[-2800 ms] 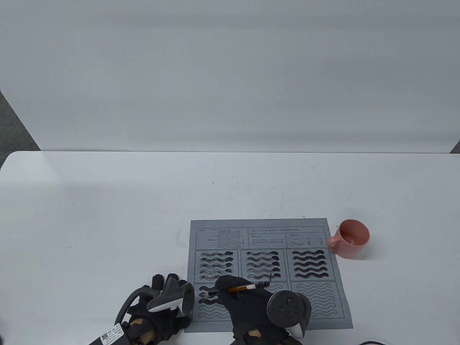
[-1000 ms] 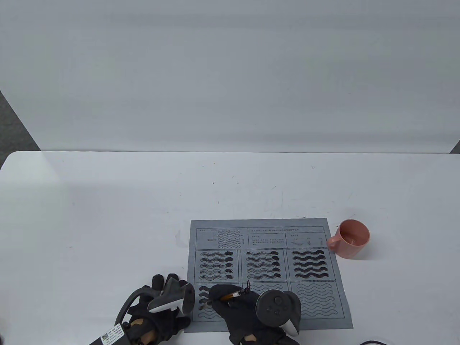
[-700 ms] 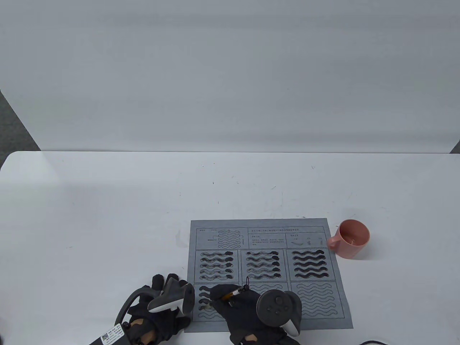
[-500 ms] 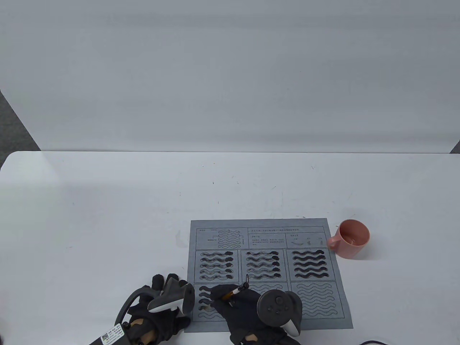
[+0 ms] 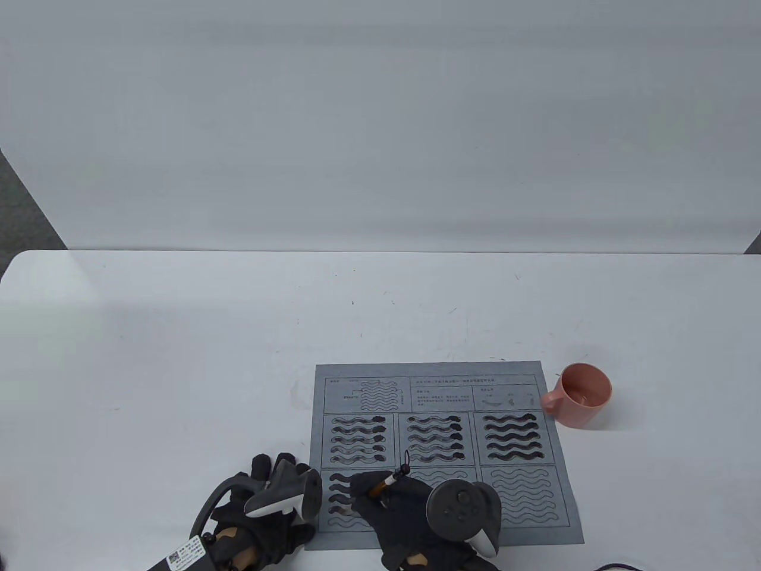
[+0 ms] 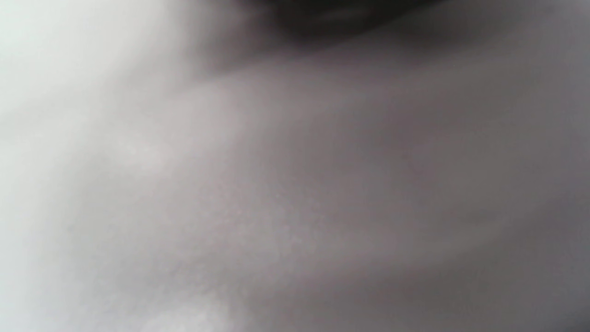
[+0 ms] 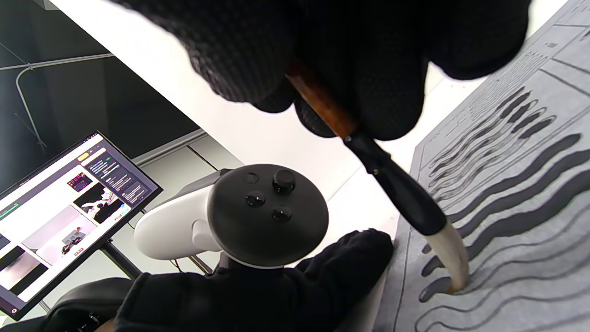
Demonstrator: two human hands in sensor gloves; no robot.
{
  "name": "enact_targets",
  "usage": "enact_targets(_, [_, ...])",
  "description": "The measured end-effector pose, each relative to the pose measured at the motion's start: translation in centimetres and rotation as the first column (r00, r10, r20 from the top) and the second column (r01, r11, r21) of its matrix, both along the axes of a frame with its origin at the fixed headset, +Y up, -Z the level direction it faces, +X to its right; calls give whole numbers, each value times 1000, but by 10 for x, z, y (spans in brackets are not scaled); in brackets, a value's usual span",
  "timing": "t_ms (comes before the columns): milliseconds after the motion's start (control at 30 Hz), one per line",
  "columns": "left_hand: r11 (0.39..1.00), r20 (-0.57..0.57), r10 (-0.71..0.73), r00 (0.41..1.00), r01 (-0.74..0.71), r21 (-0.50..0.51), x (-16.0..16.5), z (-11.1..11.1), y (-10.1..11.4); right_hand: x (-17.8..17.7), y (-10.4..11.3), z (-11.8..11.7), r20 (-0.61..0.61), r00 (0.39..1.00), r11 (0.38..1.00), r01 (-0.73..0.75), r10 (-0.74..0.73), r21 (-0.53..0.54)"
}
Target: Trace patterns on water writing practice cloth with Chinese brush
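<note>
While the brush (image 7: 405, 198) stood tilted with its pale tip pressed onto the start of a wavy outline, the right hand (image 5: 404, 514) had its fingers (image 7: 368, 69) curled round the brown handle, grasping it. That tip met the cloth (image 5: 511, 386) in the panel at the cloth's near left corner, where the upper waves already showed dark and the lower ones were bare outlines. To do this stroke well, I judged, the tip should travel slowly along the band, pressure even, so the wet mark fills the outline without spilling past its edges. The left hand (image 5: 267, 505) lay at the cloth's near left edge, towards the bench's (image 5: 178, 333) near side, fingers reaching forward and holding nothing that I could see; the left wrist view was only blur. Just beyond the cloth's far right corner stood a pink mug (image 5: 585, 395), handle towards the cloth; it seemed to hold something pale, probably water, though that was hard to tell.
</note>
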State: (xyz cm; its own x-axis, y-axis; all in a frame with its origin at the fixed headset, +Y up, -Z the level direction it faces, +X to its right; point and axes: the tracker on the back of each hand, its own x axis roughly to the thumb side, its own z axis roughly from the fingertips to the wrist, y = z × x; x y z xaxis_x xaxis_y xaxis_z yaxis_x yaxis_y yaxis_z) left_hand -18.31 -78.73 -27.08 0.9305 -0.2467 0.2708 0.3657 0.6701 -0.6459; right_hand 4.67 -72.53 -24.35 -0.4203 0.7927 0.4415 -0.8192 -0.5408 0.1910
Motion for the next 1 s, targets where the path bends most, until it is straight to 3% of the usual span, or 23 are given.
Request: enact_targets(1000, [1000,0,0,1000,0,0,0,0,0,4,0,0,27,1000,1000,-5,5,4])
